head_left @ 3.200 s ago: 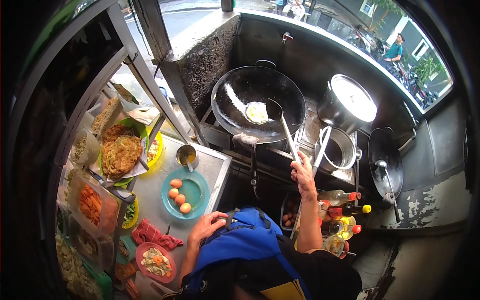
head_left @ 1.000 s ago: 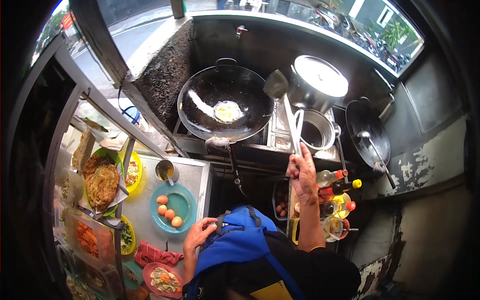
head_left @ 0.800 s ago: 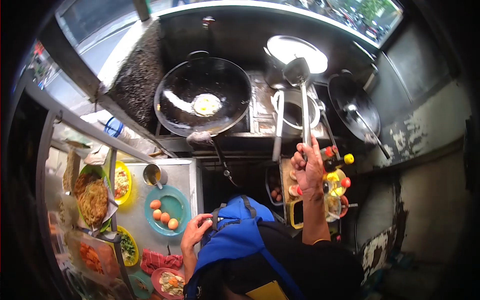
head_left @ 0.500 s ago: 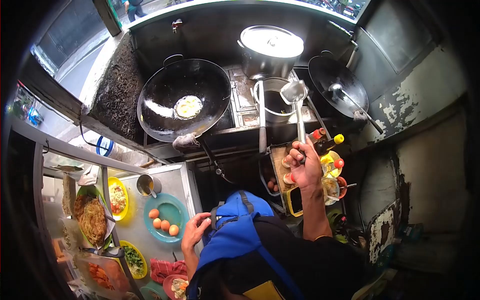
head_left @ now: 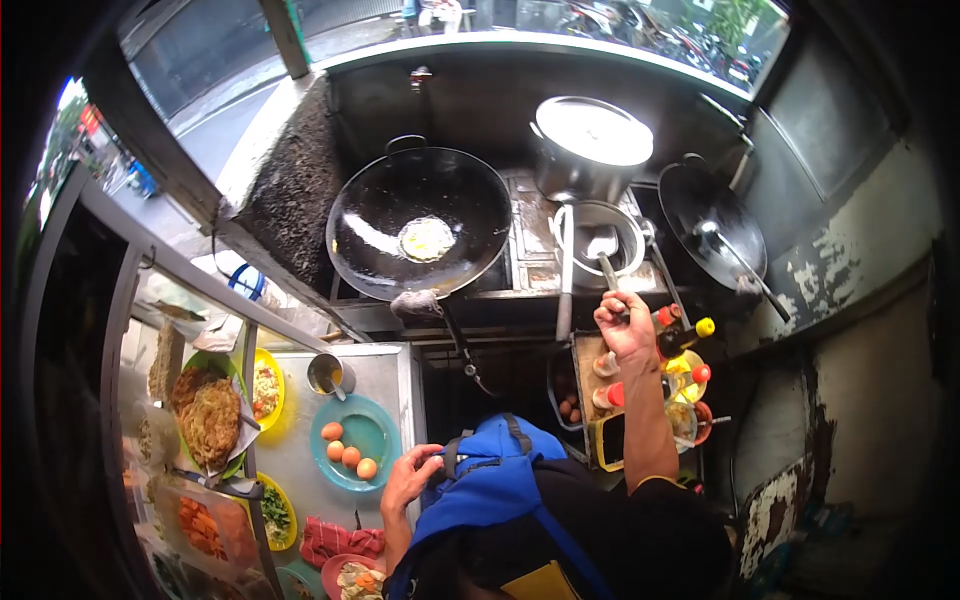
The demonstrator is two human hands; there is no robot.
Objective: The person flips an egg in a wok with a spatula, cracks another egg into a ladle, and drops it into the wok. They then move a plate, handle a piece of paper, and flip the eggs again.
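My right hand point(head_left: 626, 322) is closed around the handle of a metal spatula point(head_left: 604, 246), whose head is down inside a small pot point(head_left: 592, 285) on the stove. My left hand point(head_left: 408, 482) is beside the blue bag point(head_left: 495, 455) worn on my front, fingers loosely bent with the tips at its edge and nothing seen in them. Left of the pot, a large black wok point(head_left: 372, 235) holds a frying egg point(head_left: 427, 239) near its middle. A long-handled tool point(head_left: 566, 270) leans across the small pot's left side.
A lidded steel pot point(head_left: 585, 170) stands behind. Another wok point(head_left: 700, 190) with a ladle point(head_left: 740, 262) is on the right. Sauce bottles point(head_left: 685, 338) crowd the board below. On the left counter are a teal plate point(head_left: 378, 425) with several eggs, a metal mug point(head_left: 325, 373) and a food case.
My right hand has lowered the spatula from above the small pot until its head is inside. The camera view has shifted, moving everything right and down. My left hand stays by the bag.
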